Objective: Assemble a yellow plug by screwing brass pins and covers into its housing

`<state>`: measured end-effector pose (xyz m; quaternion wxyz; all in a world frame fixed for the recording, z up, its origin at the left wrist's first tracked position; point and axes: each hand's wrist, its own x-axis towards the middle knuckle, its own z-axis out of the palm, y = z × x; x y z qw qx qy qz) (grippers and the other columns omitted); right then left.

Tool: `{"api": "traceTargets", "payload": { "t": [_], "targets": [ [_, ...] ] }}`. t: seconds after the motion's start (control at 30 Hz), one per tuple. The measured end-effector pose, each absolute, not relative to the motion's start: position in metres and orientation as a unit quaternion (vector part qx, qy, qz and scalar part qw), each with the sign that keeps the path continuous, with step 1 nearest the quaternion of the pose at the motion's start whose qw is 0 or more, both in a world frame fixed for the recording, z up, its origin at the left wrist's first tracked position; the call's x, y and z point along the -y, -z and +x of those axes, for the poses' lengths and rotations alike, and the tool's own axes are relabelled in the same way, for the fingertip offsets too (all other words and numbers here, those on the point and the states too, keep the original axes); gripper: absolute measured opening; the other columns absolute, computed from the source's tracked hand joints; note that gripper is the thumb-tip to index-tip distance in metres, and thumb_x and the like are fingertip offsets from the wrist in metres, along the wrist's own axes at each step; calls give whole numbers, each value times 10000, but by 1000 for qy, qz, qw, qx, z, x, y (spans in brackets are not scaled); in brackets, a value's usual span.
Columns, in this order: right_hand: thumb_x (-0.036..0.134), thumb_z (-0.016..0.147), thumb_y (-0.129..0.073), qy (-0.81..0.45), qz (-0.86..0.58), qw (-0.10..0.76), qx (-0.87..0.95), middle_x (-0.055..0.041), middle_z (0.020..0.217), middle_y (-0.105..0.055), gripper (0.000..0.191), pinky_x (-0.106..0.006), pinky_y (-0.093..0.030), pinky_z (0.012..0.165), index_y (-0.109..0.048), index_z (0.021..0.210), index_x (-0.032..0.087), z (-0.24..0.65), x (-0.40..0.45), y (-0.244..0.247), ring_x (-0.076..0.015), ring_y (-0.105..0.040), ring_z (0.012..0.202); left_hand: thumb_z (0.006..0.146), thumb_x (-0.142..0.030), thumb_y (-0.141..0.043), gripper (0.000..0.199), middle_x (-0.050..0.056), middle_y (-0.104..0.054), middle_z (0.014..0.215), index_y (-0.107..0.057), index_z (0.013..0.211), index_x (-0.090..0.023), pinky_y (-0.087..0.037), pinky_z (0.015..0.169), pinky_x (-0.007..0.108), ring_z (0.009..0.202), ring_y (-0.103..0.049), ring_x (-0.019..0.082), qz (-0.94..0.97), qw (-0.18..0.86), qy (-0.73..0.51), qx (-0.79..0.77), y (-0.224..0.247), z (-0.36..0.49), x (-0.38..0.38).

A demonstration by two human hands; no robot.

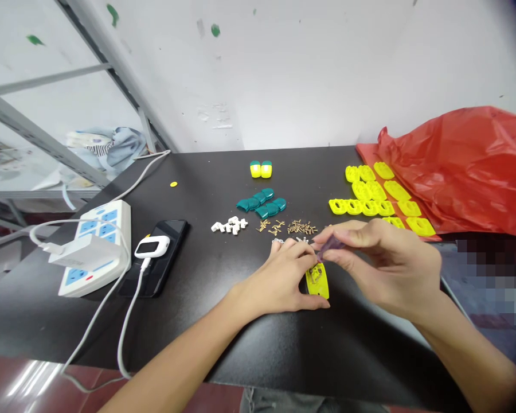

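Observation:
On the dark table, my left hand (286, 275) is closed around the edges of a yellow plastic housing (320, 282) and holds it down, thumb at its near end. Small metal parts show inside this housing. My right hand (384, 264) pinches the purple handle of a small screwdriver (332, 245) over the far end of the housing; fingers hide its tip. Just beyond the hands lie a pile of small brass-coloured screws (301, 228), some brass-coloured metal pieces (277, 228) and small white plastic parts (230, 225). Small silvery parts (301, 240) are partly covered by my fingers.
Green caps (262, 201) and two yellow-green pieces (261, 169) lie farther back. Yellow housings (361, 207) sit at right beside a red plastic bag (464, 166). At left are a power strip (120, 229), a phone (172, 252), a white device (152, 247) and cables.

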<state>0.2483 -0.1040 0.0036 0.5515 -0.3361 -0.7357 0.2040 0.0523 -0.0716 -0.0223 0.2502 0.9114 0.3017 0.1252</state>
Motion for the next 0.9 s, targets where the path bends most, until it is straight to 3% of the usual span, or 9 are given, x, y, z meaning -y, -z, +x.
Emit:
{"api": "traceTargets", "payload": {
  "t": [0.13,0.47,0.7,0.8,0.9],
  "targets": [
    [-3,794,-762,-185,-327,549,747,-6,921,-758,287,-293,-636,725,-680,943,228,246,104,-9,-161,-742,809,732,-569,-828,627,103,-601,1222,-651,1204,-196,-391,952,474,1096,-521,297,911,245,-135,-303,25,53,72],
    [1,790,-764,-174,-310,549,756,11,788,-663,285,-292,-572,656,-585,773,222,236,104,-15,-157,-696,747,751,-509,-830,606,102,-574,1335,-627,1239,-212,-381,940,468,1103,-516,288,905,249,-143,-314,24,54,75],
    [54,825,-743,-74,-347,541,763,14,731,-621,237,-269,-523,545,-607,798,245,234,105,-16,-124,-590,603,770,-532,-797,575,72,-622,1173,-627,1211,-204,-367,910,441,1035,-519,277,903,254,-125,-323,19,55,76],
    [79,845,-728,-41,-358,530,768,-19,815,-696,206,-286,-587,599,-649,910,258,233,109,-15,-146,-658,659,782,-540,-779,511,69,-623,1160,-649,1140,-200,-369,895,441,1021,-515,278,901,253,-121,-330,19,56,76],
    [53,832,-708,-87,-342,531,770,-103,1147,-752,344,-406,-643,853,-635,1106,247,234,112,-11,-245,-754,977,787,-533,-774,492,86,-614,1156,-658,1106,-177,-381,904,446,1023,-523,278,903,245,-126,-331,21,56,76]
  ]
}}
